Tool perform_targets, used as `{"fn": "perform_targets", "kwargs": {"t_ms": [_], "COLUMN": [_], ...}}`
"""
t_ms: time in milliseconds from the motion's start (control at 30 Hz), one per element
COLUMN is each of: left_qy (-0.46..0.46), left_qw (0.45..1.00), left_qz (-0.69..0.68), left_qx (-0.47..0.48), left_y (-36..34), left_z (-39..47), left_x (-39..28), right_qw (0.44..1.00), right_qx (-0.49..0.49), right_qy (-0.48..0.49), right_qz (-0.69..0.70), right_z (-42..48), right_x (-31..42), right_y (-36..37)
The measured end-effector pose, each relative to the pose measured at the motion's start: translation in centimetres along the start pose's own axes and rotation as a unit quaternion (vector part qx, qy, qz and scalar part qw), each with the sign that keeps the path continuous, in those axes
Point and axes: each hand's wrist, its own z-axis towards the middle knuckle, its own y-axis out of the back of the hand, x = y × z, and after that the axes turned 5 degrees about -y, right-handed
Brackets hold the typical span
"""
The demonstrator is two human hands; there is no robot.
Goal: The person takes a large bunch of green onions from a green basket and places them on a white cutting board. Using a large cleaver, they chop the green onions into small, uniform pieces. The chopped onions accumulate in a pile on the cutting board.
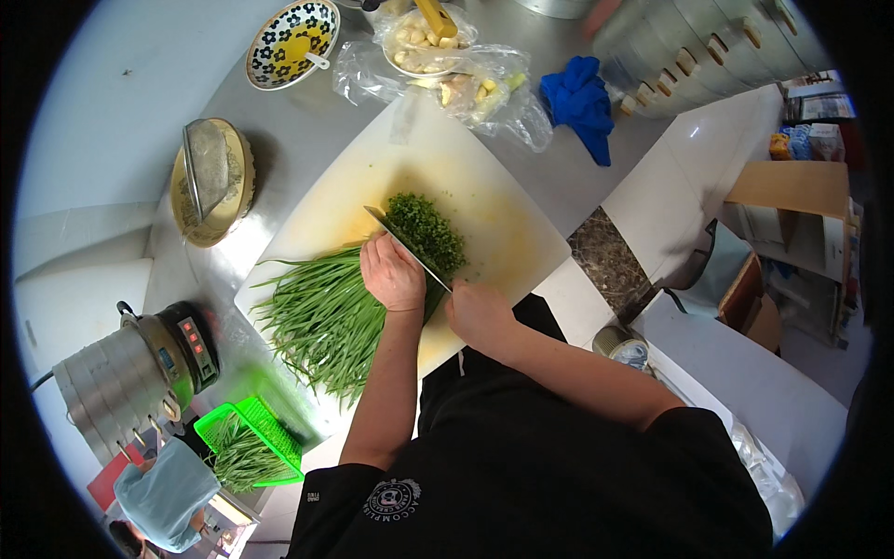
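Observation:
My right hand (478, 313) grips the handle of a kitchen knife (412, 253), whose blade slants across the cutting board. Pressed on a thick bundle of long green chives (318, 307), my left hand (395, 272) has its fingers curled close beside the blade. On the blade's other side is a heap of finely chopped chives (424, 230), with small bits scattered around it. All of this rests on a large white plastic cutting board (517, 223) with yellowish stains. The knife handle is mostly hidden in my right hand.
Beyond the board are bagged peeled garlic (419, 42), a blue cloth (580, 101) and a patterned bowl (292, 49) of yellow liquid. At left stand a bowl (241, 202) with a strainer (207, 164), a steamer (119, 381) and a green basket (262, 426). Another person (167, 492) is at lower left.

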Motion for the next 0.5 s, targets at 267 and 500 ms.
{"fn": "perform_targets", "kwargs": {"t_ms": [267, 500], "left_qy": [0.008, -0.005], "left_qw": [1.000, 1.000], "left_qz": [-0.014, -0.001], "left_qx": [-0.005, -0.001], "left_y": [0.0, 0.0], "left_z": [-0.2, -0.4], "left_x": [0.3, 0.5], "right_qw": [0.997, 0.999], "right_qx": [-0.048, 0.045], "right_qy": [0.044, 0.004], "right_qz": [0.037, -0.010], "right_z": [-3.8, -5.0], "right_x": [0.0, 1.4], "right_y": [3.0, 5.3]}}
